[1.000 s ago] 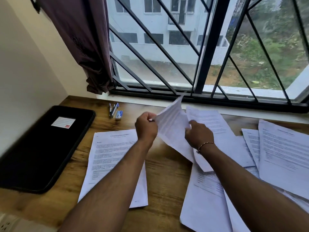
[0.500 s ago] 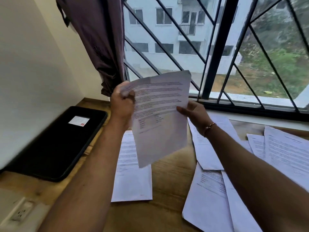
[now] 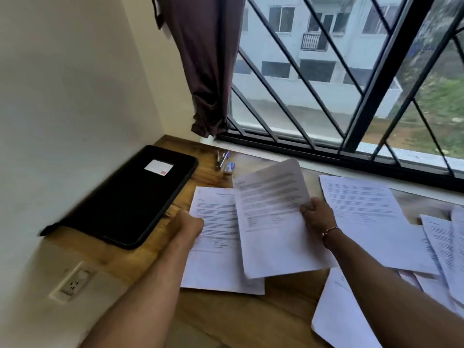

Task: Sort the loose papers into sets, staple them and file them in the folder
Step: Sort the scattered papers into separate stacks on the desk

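– White sheet [image 3: 271, 222] up off the desk [image 3: 283, 312], and your right hand [image 3: 317, 218] has it: thumb and fingers pinching the right edge, three o'clock on the page.

– And your left hand [image 3: 187, 223]?

– Down at nine o'clock on the pile [image 3: 216, 267], knuckles toward us, fingers curled. Whether you're pinching that edge or just leaning on it, I can't tell.

– So where does the sheet go?

– My read: onto the pile. It lies at eight o'clock from your right fingers, partly under the sheet. The sheet's long axis runs eleven to five and the pile's twelve to six, so you'd want a small twist to square them. Your right hand carries. Your left is nearer the pile and could steady it.

– What's hard to see?

– The print is blurred, so I can't confirm the two match. The papers [image 3: 364, 212] at three o'clock run off the frame. Folder [image 3: 130, 194] lies shut at nine o'clock, stapler [image 3: 222, 159] at eleven by the window, both untouched.
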